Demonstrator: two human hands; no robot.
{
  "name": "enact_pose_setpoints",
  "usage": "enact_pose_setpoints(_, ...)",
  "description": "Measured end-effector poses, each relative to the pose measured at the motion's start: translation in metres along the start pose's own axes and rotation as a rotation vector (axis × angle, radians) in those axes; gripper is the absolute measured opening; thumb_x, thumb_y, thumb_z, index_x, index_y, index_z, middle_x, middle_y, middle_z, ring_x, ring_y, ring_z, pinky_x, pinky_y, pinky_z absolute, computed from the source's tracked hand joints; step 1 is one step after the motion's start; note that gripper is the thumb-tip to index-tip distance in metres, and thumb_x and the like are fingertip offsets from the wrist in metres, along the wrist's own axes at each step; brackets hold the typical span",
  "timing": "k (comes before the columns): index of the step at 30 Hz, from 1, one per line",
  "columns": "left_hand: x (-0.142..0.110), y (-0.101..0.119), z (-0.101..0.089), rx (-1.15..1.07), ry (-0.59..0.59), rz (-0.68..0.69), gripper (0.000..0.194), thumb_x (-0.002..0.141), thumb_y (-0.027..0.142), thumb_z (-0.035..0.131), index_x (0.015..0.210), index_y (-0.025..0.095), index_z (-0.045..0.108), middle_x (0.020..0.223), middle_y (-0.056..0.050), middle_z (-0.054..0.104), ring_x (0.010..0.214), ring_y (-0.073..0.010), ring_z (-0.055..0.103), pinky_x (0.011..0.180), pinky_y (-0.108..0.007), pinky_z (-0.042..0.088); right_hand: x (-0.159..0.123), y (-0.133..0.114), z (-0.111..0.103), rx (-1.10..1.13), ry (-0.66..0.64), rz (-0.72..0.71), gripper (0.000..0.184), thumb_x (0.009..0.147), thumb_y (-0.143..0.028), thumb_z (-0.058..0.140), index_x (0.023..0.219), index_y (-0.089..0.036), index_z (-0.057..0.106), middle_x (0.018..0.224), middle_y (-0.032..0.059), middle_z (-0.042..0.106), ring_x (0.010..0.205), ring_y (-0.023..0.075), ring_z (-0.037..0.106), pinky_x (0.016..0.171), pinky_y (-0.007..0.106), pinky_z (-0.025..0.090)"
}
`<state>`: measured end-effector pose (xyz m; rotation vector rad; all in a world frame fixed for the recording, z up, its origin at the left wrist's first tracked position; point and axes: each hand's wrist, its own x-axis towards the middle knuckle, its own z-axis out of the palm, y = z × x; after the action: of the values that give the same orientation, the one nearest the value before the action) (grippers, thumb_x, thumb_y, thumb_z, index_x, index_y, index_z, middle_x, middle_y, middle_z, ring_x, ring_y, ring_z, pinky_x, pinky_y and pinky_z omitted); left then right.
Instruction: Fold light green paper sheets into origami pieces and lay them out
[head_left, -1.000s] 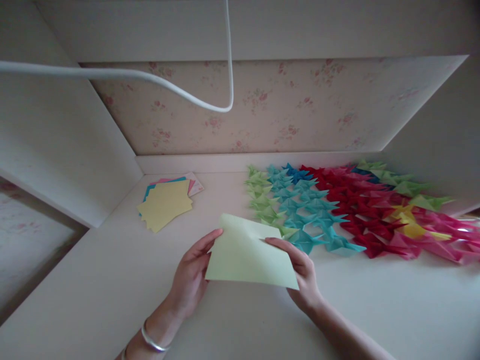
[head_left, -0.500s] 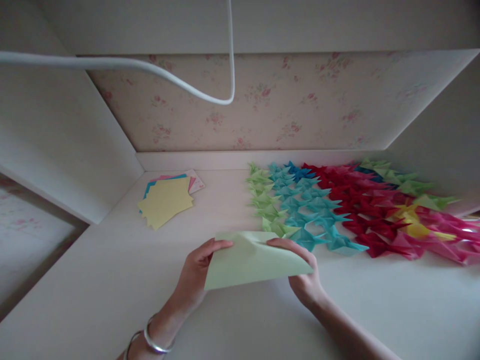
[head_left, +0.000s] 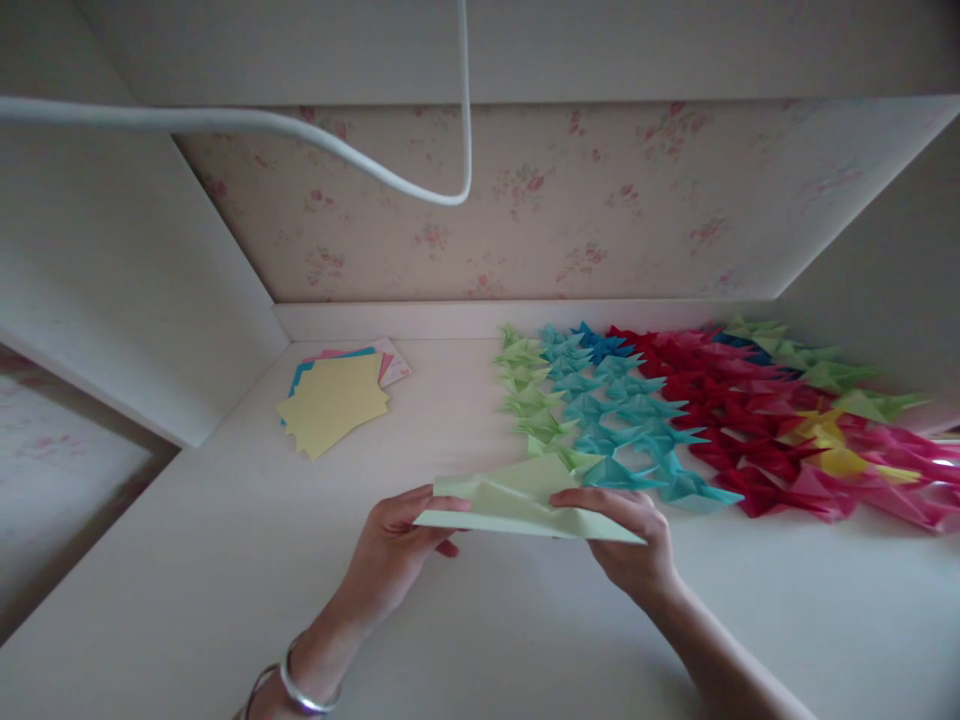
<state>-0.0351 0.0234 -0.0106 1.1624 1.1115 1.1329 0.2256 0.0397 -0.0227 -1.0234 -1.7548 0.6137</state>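
Observation:
A pale green sheet of origami paper (head_left: 517, 497) is held above the white desktop, bent and creased, its near edge tipped almost edge-on to me. My left hand (head_left: 401, 540) is closed on its left side, thumb on top and other fingers underneath. On the right side my right hand (head_left: 626, 535) grips the sheet the same way, thumb pressing its upper face. Just beyond the sheet lie light green folded paper cranes (head_left: 529, 390) and turquoise ones (head_left: 607, 400). The fingers beneath the paper are partly hidden.
A stack of paper sheets, yellow (head_left: 334, 405) on top, lies at the back left of the desk (head_left: 480, 640). Rows of red cranes (head_left: 720, 410) and pink cranes (head_left: 900, 470) fill the right side. A white cable (head_left: 360, 165) hangs in front of the flowered back wall.
The green sheet has tilted flatter, so less of its near face shows. My right hand has moved slightly right, and its thumb now lies further down the paper.

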Motion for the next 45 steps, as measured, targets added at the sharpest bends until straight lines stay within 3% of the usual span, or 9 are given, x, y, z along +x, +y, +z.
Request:
enact_pose_setpoints(3, 0.000, 0.000, -0.005, 0.017, -0.063, -0.017, 0.023, 0.080, 0.037, 0.078, 0.076, 0.016, 0.085, 0.092, -0.016, 0.077, 0.077, -0.0263, 0.071, 0.056, -0.029, 0.061, 0.001, 0.001, -0.003, -0.003, -0.025, -0.059, 0.018, 0.090, -0.033, 0.068, 0.080, -0.027, 0.080, 0.059, -0.0010, 0.076, 0.050, 0.0169, 0.069, 0.055, 0.027, 0.056)
enact_pose_setpoints(6, -0.002, -0.002, -0.009, 0.035, -0.118, 0.016, 0.023, 0.085, 0.037, 0.074, 0.086, 0.017, 0.084, 0.094, -0.012, 0.076, 0.082, -0.0243, 0.070, 0.061, -0.029, 0.061, 0.001, 0.000, -0.004, 0.019, -0.026, -0.032, 0.031, 0.094, -0.036, 0.062, 0.070, -0.024, 0.078, 0.062, 0.0025, 0.077, 0.053, 0.0174, 0.069, 0.052, 0.026, 0.053)
enact_pose_setpoints(14, -0.011, 0.008, 0.005, 0.204, -0.252, 0.040, 0.013, 0.083, 0.029, 0.075, 0.091, 0.020, 0.080, 0.101, -0.008, 0.070, 0.090, -0.0225, 0.067, 0.077, -0.029, 0.058, -0.005, -0.006, 0.021, 0.481, 0.162, 0.421, 0.029, 0.083, -0.046, 0.074, 0.081, -0.018, 0.071, 0.068, 0.0027, 0.070, 0.060, 0.0167, 0.066, 0.057, 0.026, 0.054)
enact_pose_setpoints(21, -0.012, 0.001, -0.002, -0.005, -0.154, -0.025, 0.064, 0.080, 0.047, 0.077, 0.137, 0.027, 0.055, 0.137, -0.011, 0.059, 0.114, -0.0290, 0.063, 0.088, -0.033, 0.055, -0.008, -0.014, 0.033, 0.587, 0.098, 0.461, 0.021, 0.086, -0.037, 0.075, 0.083, -0.020, 0.064, 0.071, -0.0027, 0.060, 0.061, 0.0102, 0.052, 0.054, 0.020, 0.042)
enact_pose_setpoints(25, -0.011, -0.001, -0.002, 0.121, -0.114, -0.055, 0.055, 0.084, 0.041, 0.076, 0.133, 0.026, 0.057, 0.132, -0.010, 0.063, 0.120, -0.0262, 0.060, 0.096, -0.032, 0.052, -0.014, -0.012, 0.038, 0.515, 0.081, 0.479, 0.022, 0.087, -0.036, 0.074, 0.099, -0.022, 0.062, 0.078, -0.0020, 0.061, 0.062, 0.0108, 0.051, 0.054, 0.021, 0.041)
enact_pose_setpoints(30, -0.009, -0.006, 0.008, 0.325, -0.144, -0.062, 0.053, 0.089, 0.045, 0.068, 0.135, 0.022, 0.057, 0.124, -0.010, 0.066, 0.089, -0.0199, 0.068, 0.079, -0.031, 0.058, -0.015, -0.012, 0.045, 0.611, 0.086, 0.546, 0.041, 0.089, -0.038, 0.072, 0.124, -0.027, 0.053, 0.088, 0.0012, 0.067, 0.072, 0.0149, 0.059, 0.062, 0.023, 0.048)
enact_pose_setpoints(36, -0.007, -0.007, 0.013, 0.303, -0.249, -0.071, 0.048, 0.095, 0.044, 0.060, 0.137, 0.020, 0.059, 0.128, -0.009, 0.070, 0.109, -0.0238, 0.066, 0.090, -0.029, 0.054, -0.017, -0.017, 0.044, 0.614, 0.078, 0.589, 0.039, 0.091, -0.041, 0.068, 0.125, -0.029, 0.055, 0.091, 0.0004, 0.068, 0.078, 0.0149, 0.060, 0.068, 0.022, 0.049)
enact_pose_setpoints(42, -0.010, 0.000, 0.019, 0.345, -0.303, -0.044, 0.041, 0.098, 0.042, 0.055, 0.133, 0.022, 0.065, 0.108, -0.004, 0.077, 0.091, -0.0213, 0.070, 0.078, -0.025, 0.056, -0.019, -0.022, 0.044, 0.647, 0.038, 0.598, 0.040, 0.093, -0.041, 0.064, 0.131, -0.032, 0.052, 0.091, -0.0015, 0.066, 0.081, 0.0149, 0.062, 0.073, 0.023, 0.051)
enact_pose_setpoints(45, -0.009, -0.001, 0.018, 0.341, -0.293, -0.021, 0.043, 0.098, 0.040, 0.055, 0.138, 0.024, 0.060, 0.123, -0.004, 0.073, 0.101, -0.0229, 0.070, 0.086, -0.028, 0.056, -0.018, -0.023, 0.046, 0.664, 0.030, 0.595, 0.040, 0.093, -0.042, 0.063, 0.130, -0.031, 0.052, 0.092, -0.0003, 0.067, 0.080, 0.0155, 0.062, 0.071, 0.023, 0.051)
